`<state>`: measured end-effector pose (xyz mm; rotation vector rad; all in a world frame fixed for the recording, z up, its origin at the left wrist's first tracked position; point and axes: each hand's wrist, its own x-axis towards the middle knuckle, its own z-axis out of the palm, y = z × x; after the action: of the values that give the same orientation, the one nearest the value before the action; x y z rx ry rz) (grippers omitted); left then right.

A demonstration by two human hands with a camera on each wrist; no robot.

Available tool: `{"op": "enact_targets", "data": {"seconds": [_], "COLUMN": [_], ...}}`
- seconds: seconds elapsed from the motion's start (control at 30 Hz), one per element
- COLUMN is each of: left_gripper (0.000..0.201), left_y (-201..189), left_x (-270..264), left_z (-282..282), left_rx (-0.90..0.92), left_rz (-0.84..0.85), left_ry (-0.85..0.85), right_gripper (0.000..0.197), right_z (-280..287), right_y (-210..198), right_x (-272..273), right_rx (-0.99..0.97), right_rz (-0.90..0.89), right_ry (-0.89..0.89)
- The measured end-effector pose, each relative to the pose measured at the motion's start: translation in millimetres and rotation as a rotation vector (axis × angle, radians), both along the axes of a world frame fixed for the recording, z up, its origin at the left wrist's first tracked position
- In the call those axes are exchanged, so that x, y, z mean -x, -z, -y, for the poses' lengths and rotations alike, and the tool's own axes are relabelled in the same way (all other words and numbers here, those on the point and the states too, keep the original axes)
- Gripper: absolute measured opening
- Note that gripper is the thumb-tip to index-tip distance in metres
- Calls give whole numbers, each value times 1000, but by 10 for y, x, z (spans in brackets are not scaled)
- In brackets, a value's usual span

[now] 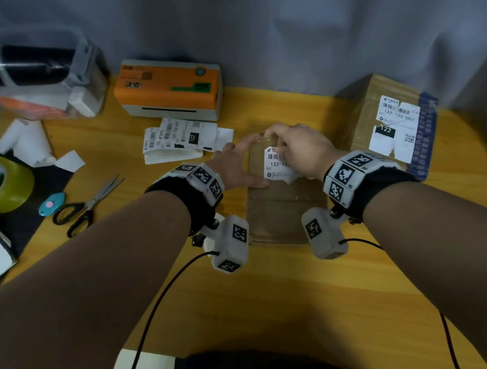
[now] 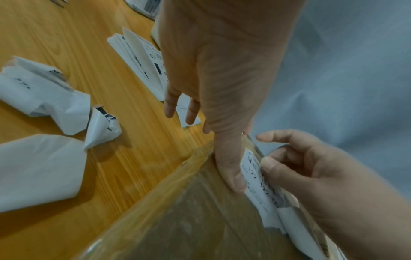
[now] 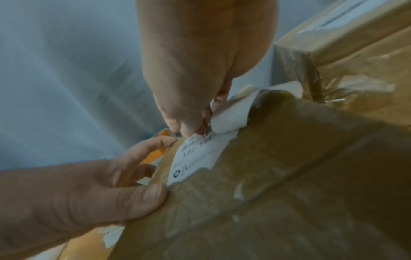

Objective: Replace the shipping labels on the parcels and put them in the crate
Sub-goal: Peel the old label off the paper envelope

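The old shipping label (image 1: 274,165), half torn, sits on the taped parcel (image 1: 278,210) on the counter (image 1: 273,297). The right hand (image 1: 303,148) has its grip pinched on the label's curled edge. The left hand (image 1: 235,170) clamps the parcel's corner. Best to peel low and slowly, lest it shred.

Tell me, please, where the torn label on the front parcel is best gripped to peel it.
Pinch the curled flap of the label, coming from the right: it already stands off the parcel, the rest lies stuck flat.
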<state>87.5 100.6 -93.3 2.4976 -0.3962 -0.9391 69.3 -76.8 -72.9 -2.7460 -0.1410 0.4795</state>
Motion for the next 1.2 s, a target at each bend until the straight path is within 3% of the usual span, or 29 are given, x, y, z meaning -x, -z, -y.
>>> {"op": "enact_targets", "data": {"seconds": [0.1,0.33,0.53,0.63,0.73,1.1,1.2], "left_gripper": [106,103,105,104,103,99,101], "left_y": [-26,-87,-131,-158,-191,-287,-278], "left_x": [15,35,40,58,74,91,95], "left_z": [12,38,61,68,78,123,120], "left_rx": [-4,-44,-99,-122,-130,-161,-169], "left_rz": [-5,9,38,71,79,71,68], "left_ry": [-1,1,16,35,41,49,59], "right_gripper": [35,15,6,24,30,8,17], "right_z": [-9,-32,-181,-285,-295,-54,-26], "right_y": [-10,-1,-90,-114,-75,-45,-63], "right_x": [8,-19,-220,-249,-224,-36,12], "right_rx": [6,-79,63,245,286,45,-86], "right_rz": [23,73,-28,-63,-31,-12,7], "right_ry": [-34,3,-23,-119,-144,-80,-33]}}
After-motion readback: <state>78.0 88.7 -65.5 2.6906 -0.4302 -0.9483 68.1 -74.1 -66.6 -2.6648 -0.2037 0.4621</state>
